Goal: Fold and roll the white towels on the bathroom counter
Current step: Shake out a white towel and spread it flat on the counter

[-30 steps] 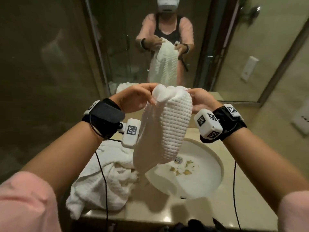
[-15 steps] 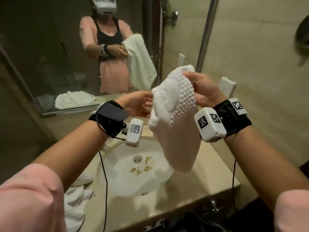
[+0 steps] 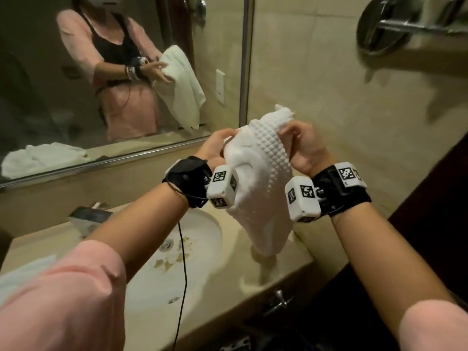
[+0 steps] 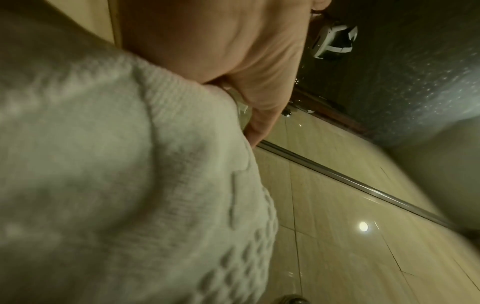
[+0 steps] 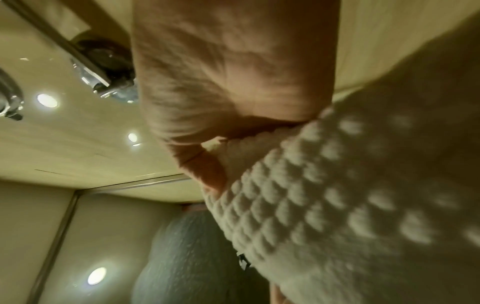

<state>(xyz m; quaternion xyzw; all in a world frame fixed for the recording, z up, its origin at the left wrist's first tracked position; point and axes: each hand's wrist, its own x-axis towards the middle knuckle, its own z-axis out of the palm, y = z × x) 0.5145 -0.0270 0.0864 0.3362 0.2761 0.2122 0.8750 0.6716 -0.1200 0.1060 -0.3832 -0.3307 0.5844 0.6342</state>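
A white waffle-textured towel (image 3: 263, 178) hangs bunched between my two hands above the right end of the counter (image 3: 276, 272), its lower end just above the stone. My left hand (image 3: 215, 148) grips its upper left edge with curled fingers. My right hand (image 3: 301, 143) pinches the upper right corner. The towel (image 4: 116, 174) fills the left wrist view below the hand (image 4: 215, 51). In the right wrist view the towel's bumps (image 5: 324, 195) lie under the hand (image 5: 233, 67). Another white towel (image 3: 22, 274) peeks out behind my left sleeve.
A white sink (image 3: 177, 262) with brown flecks near its drain sits left of the hanging towel. The mirror (image 3: 101, 72) behind reflects a person holding the towel. A tiled wall (image 3: 354, 110) bears a metal fixture (image 3: 385, 24) at the upper right. A dark gap (image 3: 417, 236) borders the counter's right.
My view and both hands have swung right, from over the sink and towel pile to the counter's right end. The towel came along, and the hands have drawn closer together on its top.
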